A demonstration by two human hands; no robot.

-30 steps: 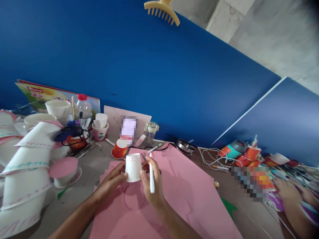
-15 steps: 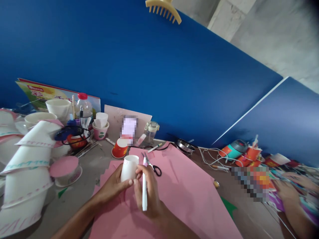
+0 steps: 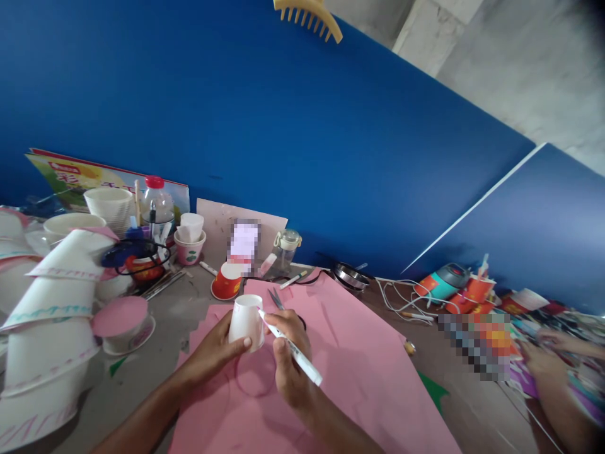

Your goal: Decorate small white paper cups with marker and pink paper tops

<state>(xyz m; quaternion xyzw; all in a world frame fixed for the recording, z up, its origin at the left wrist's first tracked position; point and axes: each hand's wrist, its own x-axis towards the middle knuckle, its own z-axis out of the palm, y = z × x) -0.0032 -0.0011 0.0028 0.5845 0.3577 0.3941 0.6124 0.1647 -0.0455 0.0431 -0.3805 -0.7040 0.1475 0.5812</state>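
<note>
A white paper cup, upside down with its narrow end up, is gripped in my left hand, thumb across its front. My right hand holds a white marker slanted, its pink tip at the upper right edge of the cup. Under both hands lies pink paper, with a circle outline below the cup. Scissors rest on the paper just beyond my right hand, which covers most of their handles.
To the left stand joined white cups with drawn trim and a pink-topped cup. Behind are a red cup, a lidded jar and a roll of tape. At right, another person's hands work near cables.
My right hand has shifted slightly right, off the cup. The marker has swung from upright to slanted, its tip now at the cup's edge. My left hand keeps hold of the cup.
</note>
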